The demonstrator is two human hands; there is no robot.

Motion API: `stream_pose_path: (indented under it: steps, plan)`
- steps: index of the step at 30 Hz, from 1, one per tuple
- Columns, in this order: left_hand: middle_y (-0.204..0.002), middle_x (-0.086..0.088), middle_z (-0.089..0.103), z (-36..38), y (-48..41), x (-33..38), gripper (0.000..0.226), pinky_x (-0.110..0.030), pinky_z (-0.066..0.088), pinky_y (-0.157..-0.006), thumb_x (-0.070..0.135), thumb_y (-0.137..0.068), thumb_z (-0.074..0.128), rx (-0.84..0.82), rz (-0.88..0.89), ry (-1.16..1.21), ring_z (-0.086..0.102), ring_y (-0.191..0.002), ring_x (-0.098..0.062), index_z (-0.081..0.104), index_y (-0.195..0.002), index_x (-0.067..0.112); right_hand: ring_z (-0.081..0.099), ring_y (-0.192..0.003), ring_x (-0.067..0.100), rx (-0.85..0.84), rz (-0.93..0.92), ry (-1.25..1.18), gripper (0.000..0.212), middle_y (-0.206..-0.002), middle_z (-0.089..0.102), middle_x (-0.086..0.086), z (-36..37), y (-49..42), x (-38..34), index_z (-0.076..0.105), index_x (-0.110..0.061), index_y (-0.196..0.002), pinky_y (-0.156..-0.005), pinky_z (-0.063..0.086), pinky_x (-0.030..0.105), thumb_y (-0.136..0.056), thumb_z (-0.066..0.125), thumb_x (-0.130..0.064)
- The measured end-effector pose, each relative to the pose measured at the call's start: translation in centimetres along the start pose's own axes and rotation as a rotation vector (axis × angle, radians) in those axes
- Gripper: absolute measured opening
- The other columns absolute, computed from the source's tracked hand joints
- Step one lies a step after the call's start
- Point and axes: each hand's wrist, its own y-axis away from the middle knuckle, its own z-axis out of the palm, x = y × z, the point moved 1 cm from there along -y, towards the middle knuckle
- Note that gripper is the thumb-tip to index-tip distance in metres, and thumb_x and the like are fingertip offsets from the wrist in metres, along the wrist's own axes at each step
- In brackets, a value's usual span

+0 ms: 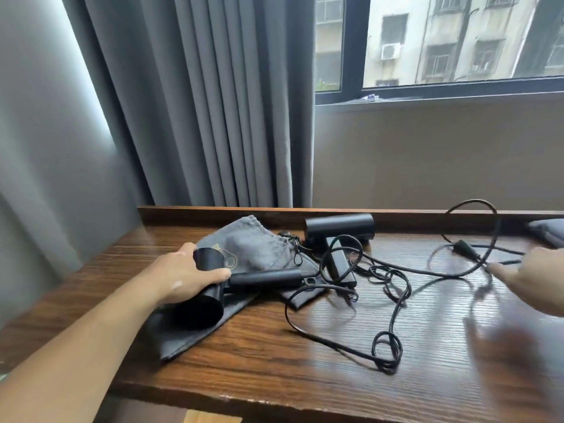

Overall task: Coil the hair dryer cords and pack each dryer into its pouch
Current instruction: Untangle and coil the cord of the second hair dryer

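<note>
Left grip (183, 274) wraps dryer (200, 309) barrel atop pouch (253, 245).

Wooden table (274, 361), dark brown, streaked grain, raised back rail (189, 213) along the far edge.
- Grey pouch (253, 245), crumpled, left of middle.
- Black hair dryer (340, 228), far middle, against the rail.
- Black cords (386, 365), loose and tangled, middle to right.
- Plug (465, 247), far right.
- Second grey pouch (547, 228), far right edge.

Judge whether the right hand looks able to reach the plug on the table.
Likely yes: the right hand is close beside the plug, which lies uncovered; only loose cord lies between.
</note>
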Motion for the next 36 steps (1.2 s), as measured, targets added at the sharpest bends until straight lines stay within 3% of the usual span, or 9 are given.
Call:
stream_pose_path:
  steps: [4,7,10,13,16,20,26,33,36]
  plan:
    - [-0.155,-0.009,0.045,1.0,0.2,-0.2,0.116,-0.037,0.039,-0.106,0.072,-0.069,0.076,-0.079,-0.062,0.264,0.047,-0.138,-0.029,0.029,-0.156,0.013,0.054,-0.07,0.023,0.08,-0.146,-0.051,0.055,-0.067,0.046,-0.004,-4.8,5.2,-8.3,0.046,-0.017,-0.064,-0.068,0.052,0.032,-0.086,0.041,-0.067]
    - [-0.136,-0.005,0.059,1.4,0.1,-0.7,0.118,-0.039,0.048,-0.096,0.074,-0.054,0.083,-0.108,-0.122,0.445,0.06,-0.115,-0.026,0.039,-0.148,0.018,0.054,-0.079,0.026,0.107,-0.362,-0.154,0.045,-0.074,0.053,-0.002,-7.0,8.9,-15.3,0.051,-0.016,-0.07,-0.066,0.043,0.032,-0.095,0.046,-0.054]
    - [-0.128,-0.007,0.06,1.7,0.2,-0.6,0.101,-0.036,0.047,-0.081,0.061,-0.067,0.085,-0.118,-0.143,0.569,0.06,-0.106,-0.026,0.041,-0.145,0.016,0.057,-0.084,0.025,0.198,-0.542,-0.278,0.034,-0.082,0.063,-0.001,-7.4,9.9,-20.7,0.054,-0.022,-0.076,-0.065,0.038,0.032,-0.097,0.046,-0.048]
    - [-0.109,-0.011,0.071,1.7,0.6,-0.3,0.075,-0.04,0.054,-0.075,0.05,-0.071,0.085,-0.133,-0.145,0.719,0.068,-0.094,-0.03,0.056,-0.13,0.013,0.063,-0.085,0.025,0.346,-0.684,-0.382,0.028,-0.086,0.065,-0.002,-7.1,10.1,-24.3,0.057,-0.023,-0.077,-0.066,0.047,0.034,-0.094,0.049,-0.044]
    - [-0.093,-0.019,0.077,1.4,1.2,-0.4,0.054,-0.044,0.058,-0.081,0.041,-0.066,0.089,-0.148,-0.128,0.851,0.074,-0.087,-0.039,0.071,-0.108,0.013,0.061,-0.097,0.022,0.426,-0.799,-0.471,0.024,-0.102,0.064,-0.003,-7.3,10.2,-26.8,0.065,-0.024,-0.101,-0.076,0.053,0.036,-0.091,0.056,-0.045]
    - [-0.089,-0.018,0.074,0.1,1.7,-0.2,0.066,-0.04,0.055,-0.062,0.037,-0.048,0.089,-0.1,0.008,1.009,0.071,-0.076,-0.034,0.071,-0.104,0.006,0.053,-0.125,0.024,0.308,-0.928,-0.455,0.056,-0.136,0.059,-0.001,-7.6,8.8,-28.8,0.051,-0.025,-0.137,-0.106,0.043,0.042,-0.093,0.056,-0.057]
    - [-0.107,-0.01,0.076,-2.7,1.7,1.5,0.078,-0.053,0.061,-0.085,0.041,-0.046,0.094,0.05,0.279,1.137,0.074,-0.098,-0.031,0.066,-0.116,0.018,0.064,-0.102,0.025,0.448,-0.956,-0.411,0.056,-0.117,0.063,-0.006,-10.8,6.9,-26.7,0.047,-0.032,-0.134,-0.079,0.052,0.042,-0.092,0.04,-0.069]
    - [-0.112,-0.018,0.072,-2.6,1.8,4.9,0.066,-0.05,0.062,-0.073,0.036,-0.057,0.089,-0.086,0.445,1.167,0.073,-0.098,-0.037,0.066,-0.117,0.021,0.065,-0.091,0.023,0.455,-1.1,-0.391,0.052,-0.109,0.067,-0.012,-13.1,5.5,-21.6,0.057,-0.032,-0.119,-0.071,0.054,0.04,-0.088,0.048,-0.074]
    - [-0.111,-0.014,0.073,-2.5,1.5,5.9,0.066,-0.056,0.061,-0.079,0.036,-0.058,0.088,-0.127,0.512,1.097,0.072,-0.103,-0.037,0.065,-0.119,0.023,0.065,-0.086,0.021,0.441,-1.134,-0.391,0.053,-0.101,0.068,-0.011,-13.7,5.1,-19.8,0.06,-0.033,-0.12,-0.069,0.055,0.038,-0.087,0.053,-0.073]
